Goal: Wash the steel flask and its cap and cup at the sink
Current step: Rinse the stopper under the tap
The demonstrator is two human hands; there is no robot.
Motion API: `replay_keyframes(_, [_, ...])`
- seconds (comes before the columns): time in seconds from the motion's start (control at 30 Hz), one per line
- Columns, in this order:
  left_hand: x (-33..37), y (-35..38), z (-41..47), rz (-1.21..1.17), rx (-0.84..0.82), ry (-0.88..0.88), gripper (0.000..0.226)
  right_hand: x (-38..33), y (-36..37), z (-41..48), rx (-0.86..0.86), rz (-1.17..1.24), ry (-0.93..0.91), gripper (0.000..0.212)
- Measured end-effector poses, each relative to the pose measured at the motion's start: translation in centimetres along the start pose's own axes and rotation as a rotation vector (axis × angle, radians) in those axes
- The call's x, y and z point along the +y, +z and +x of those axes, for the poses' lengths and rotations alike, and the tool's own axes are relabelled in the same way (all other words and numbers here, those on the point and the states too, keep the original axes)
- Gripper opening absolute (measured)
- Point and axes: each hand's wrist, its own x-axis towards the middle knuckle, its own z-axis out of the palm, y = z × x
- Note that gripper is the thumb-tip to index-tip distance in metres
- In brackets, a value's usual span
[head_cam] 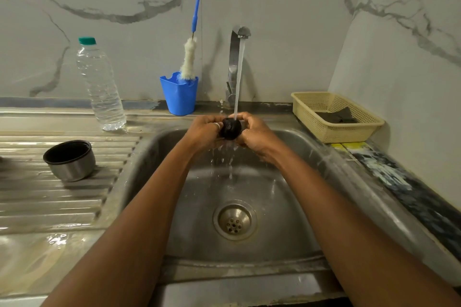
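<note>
- Under one running tap, above the sink, two hands held one black cap in the stream.
- Both the left hand and the right hand curled their fingers round the cap's sides, gripping it between them.
- One steel cup stood mouth-up on the drainboard, well left of the sink.
- Behind stood one clear bottle, one blue holder with one brush, and one cream basket.

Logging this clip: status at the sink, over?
Left hand and right hand grip black cap under running tap. Steel cup mouth-up on drainboard. Nothing blocking.
</note>
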Motion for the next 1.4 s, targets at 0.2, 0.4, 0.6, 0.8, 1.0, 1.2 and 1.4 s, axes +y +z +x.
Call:
replay_keyframes(0.2, [-0.5,0.1,0.5,0.004,0.01,-0.105,0.028,-0.2,0.0,0.1,0.052,-0.158,-0.079,0.054])
replay_keyframes(0.4, [0.0,0.5,0.0,-0.188,0.049,-0.212,0.029,0.1,-0.3,0.5,0.074,-0.154,-0.12,0.036])
replay_keyframes(0.6, [0.0,0.9,0.2,-0.396,0.022,-0.271,0.031,0.3,-0.8,0.2,0.11,-0.051,-0.17,0.027])
replay_keyframes(0.8, [0.2,1.1,0.0,-0.463,-0.027,-0.268,0.032,-0.2,-1.2,-0.5,0.032,0.016,-0.103,0.048])
replay_keyframes(1.0, [0.0,1.4,0.7,-0.204,0.071,-0.258,0.023,-0.3,-1.7,-0.5,0.027,0.017,-0.069,0.038])
replay_keyframes(1.2, [0.3,1.3,0.2,-0.157,0.062,-0.224,0.015,-0.1,-2.0,-0.5,0.027,0.051,-0.042,0.043])
replay_keyframes(1.4, [0.3,0.9,0.2,-0.125,0.066,-0.212,0.018,-0.1,-2.0,-0.6,0.015,0.008,-0.081,0.043])
